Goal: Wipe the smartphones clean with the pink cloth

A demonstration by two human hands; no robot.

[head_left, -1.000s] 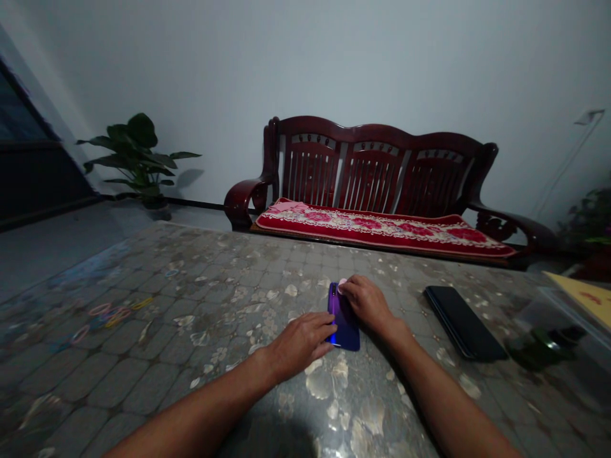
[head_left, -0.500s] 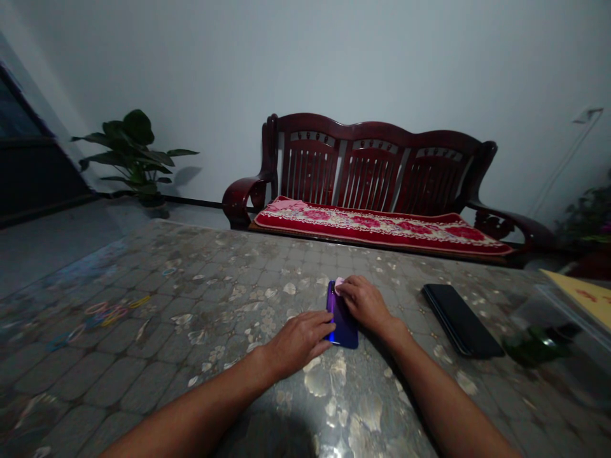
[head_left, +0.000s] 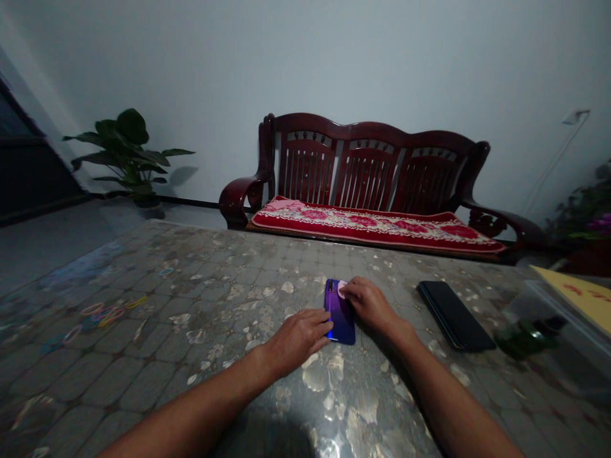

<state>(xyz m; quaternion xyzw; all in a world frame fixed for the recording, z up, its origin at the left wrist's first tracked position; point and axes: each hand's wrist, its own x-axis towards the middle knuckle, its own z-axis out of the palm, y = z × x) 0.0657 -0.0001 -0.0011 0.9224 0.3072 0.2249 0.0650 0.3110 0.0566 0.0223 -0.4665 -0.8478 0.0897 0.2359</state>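
A smartphone (head_left: 342, 326) with a glossy blue-purple back lies face down on the table, its camera at the far left corner. My left hand (head_left: 298, 337) rests beside it, fingers stretched out and fingertips lying on its lower left edge. My right hand (head_left: 372, 304) pinches a small pale pink pad (head_left: 342, 289), perhaps cloth or sponge, against the upper part of the phone's back. The fingers partly cover the pad.
A black phone or wallet-like case (head_left: 456, 316) lies to the right. Beyond it are a green bottle (head_left: 527, 337), a clear plastic box (head_left: 580, 362) and a yellow card (head_left: 577, 292). Colourful rubber bands (head_left: 107, 315) lie left on the patterned table (head_left: 214, 394). A wooden bench (head_left: 365, 172) stands behind.
My right hand has slid the pink pad slightly right across the phone's upper back, baring the camera corner. My left hand stays on the phone's edge. The view has shifted slightly.
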